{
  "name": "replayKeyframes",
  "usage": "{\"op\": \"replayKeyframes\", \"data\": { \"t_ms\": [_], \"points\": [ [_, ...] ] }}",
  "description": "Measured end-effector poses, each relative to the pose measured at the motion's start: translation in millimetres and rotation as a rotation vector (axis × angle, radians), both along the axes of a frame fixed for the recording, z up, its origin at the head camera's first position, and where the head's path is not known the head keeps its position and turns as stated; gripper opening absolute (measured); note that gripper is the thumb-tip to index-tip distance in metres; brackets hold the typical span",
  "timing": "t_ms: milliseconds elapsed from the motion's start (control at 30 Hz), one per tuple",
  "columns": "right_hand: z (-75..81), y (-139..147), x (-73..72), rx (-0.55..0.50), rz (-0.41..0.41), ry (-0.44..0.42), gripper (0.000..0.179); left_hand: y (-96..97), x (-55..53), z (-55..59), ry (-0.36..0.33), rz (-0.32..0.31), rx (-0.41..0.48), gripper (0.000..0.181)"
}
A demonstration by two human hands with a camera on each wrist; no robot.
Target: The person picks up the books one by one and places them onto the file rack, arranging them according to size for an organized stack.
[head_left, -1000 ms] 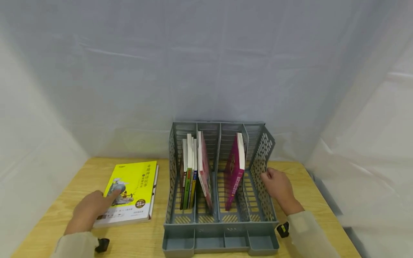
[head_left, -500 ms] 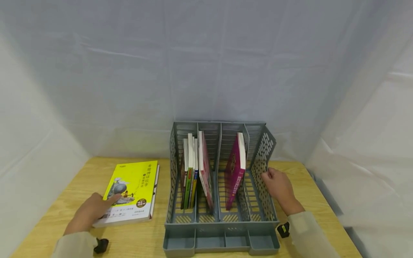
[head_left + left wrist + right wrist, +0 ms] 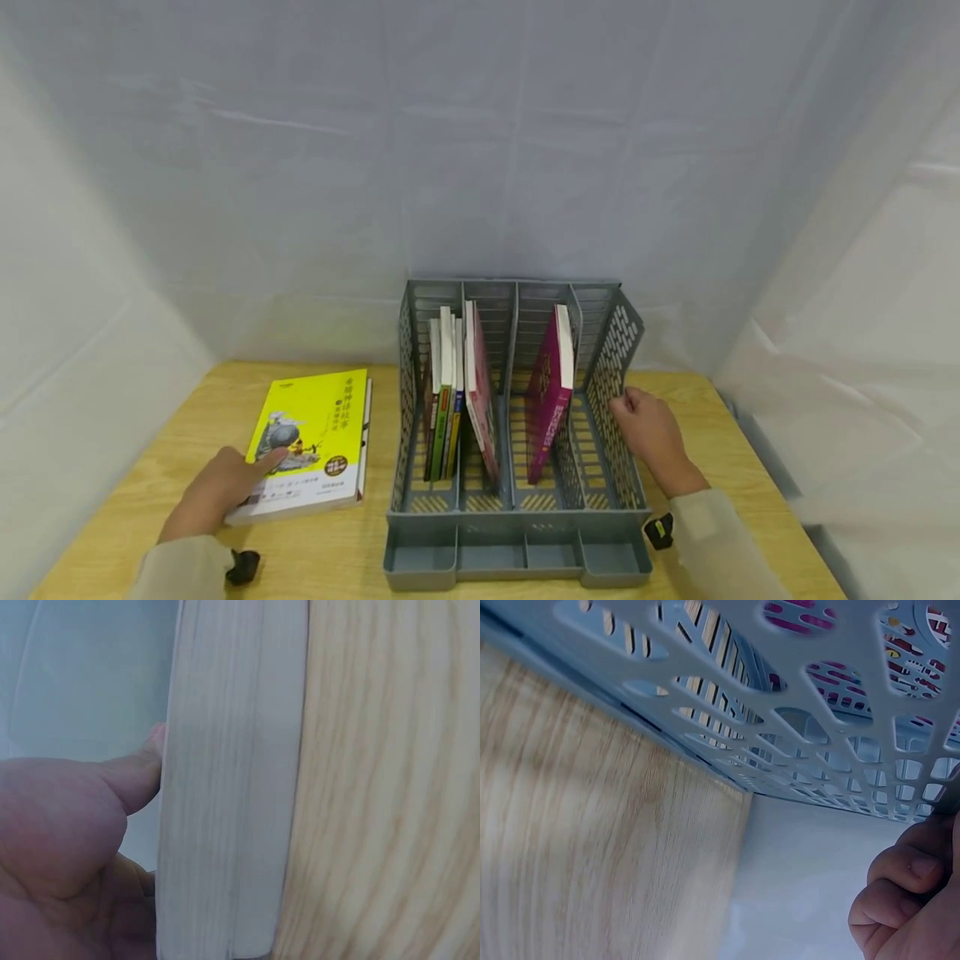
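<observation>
A thick book with a yellow and white cover point(image 3: 322, 425) lies flat on the left of the table, over another book. My left hand point(image 3: 221, 487) holds the yellow book at its near left corner. The thumb point(image 3: 139, 776) lies on the cover, while the other fingers are mostly hidden beside the left edge. In the left wrist view two page blocks point(image 3: 214, 780) show, one upon the other. With curled fingers point(image 3: 907, 874), my right hand point(image 3: 648, 433) grips the front edge of the right side panel of a grey desktop file rack point(image 3: 517, 522).
Several thin books point(image 3: 445, 400) stand upright in the rack's leftmost slot. A pink book point(image 3: 480, 392) leans in the second, and a magenta book point(image 3: 551, 396) in the third. Shallow trays point(image 3: 491, 557) run along the rack's front. White sheeting point(image 3: 510, 150) closes off the back and sides.
My left thumb has slid slightly toward the near edge of the yellow cover. The right hand keeps its hold on the panel. The head view has shifted a little.
</observation>
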State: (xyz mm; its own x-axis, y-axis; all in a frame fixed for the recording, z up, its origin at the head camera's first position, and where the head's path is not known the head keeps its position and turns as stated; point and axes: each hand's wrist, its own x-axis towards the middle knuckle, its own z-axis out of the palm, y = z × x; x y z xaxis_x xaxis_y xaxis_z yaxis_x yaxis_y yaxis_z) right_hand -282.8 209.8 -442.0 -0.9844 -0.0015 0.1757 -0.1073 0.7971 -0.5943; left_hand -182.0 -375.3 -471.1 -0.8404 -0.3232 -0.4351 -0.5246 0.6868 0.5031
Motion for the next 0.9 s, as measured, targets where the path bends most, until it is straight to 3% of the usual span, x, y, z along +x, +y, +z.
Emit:
{"op": "replayKeyframes", "data": {
  "t_ms": [233,433,700,900],
  "points": [
    [0.7,2,1.3,-0.015,-0.001,-0.013,0.029,1.7,-2.3,-4.7,0.014,-0.001,-0.002,0.103],
    [-0.8,0,0.9,-0.026,0.01,-0.026,0.029,6.0,-2.8,-4.6,0.097,0.061,-0.051,0.098],
    [-0.4,0,0.4,-0.037,0.007,-0.038,0.029,23.8,-7.0,15.2,0.168,0.114,-0.049,0.095],
    [0.3,2,0.1,-0.03,0.003,-0.04,0.028,35.3,-4.0,33.0,0.369,0.066,-0.032,0.079]
  ]
}}
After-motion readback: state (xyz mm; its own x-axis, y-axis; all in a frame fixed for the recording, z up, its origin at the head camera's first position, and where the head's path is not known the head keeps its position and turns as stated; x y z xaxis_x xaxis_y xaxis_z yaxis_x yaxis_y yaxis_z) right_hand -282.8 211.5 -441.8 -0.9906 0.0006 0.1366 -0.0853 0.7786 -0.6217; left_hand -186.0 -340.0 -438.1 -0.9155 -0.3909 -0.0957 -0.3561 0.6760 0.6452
